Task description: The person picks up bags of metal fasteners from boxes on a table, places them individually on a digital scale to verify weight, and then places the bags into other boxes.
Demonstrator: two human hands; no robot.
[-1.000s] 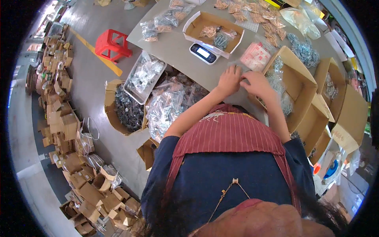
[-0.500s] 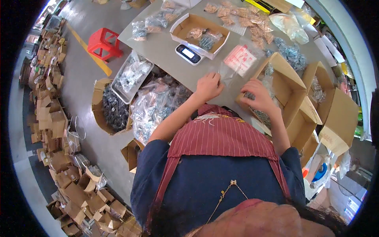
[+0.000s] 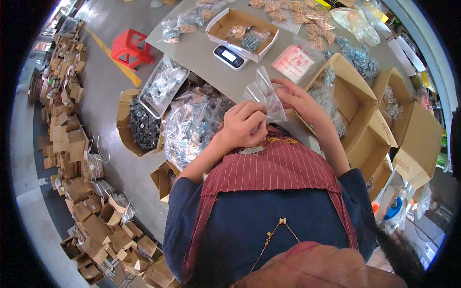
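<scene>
A clear plastic bag (image 3: 269, 98) is held up in front of my apron, at the near edge of the table. My left hand (image 3: 244, 124) is closed on its lower left side. On the other side, my right hand (image 3: 300, 102) has its curled fingers at the bag's right edge; its thumb is mostly hidden. Just beyond my right hand lies a stack of clear bags with red print (image 3: 297, 62). An open carton (image 3: 353, 91) with bagged metal screws (image 3: 329, 103) stands beside my right forearm.
A digital scale (image 3: 229, 56) sits by a shallow white box (image 3: 242, 36) of small packs. Bagged tan plugs (image 3: 307, 19) and screws (image 3: 357, 57) lie at the back. Left of the table are a metal tray (image 3: 163, 89), bagged hardware (image 3: 197, 127) and a red stool (image 3: 131, 48).
The bag has come up off the table toward my apron. My left hand has drawn nearer and lower; my right hand has moved up and left to the bag.
</scene>
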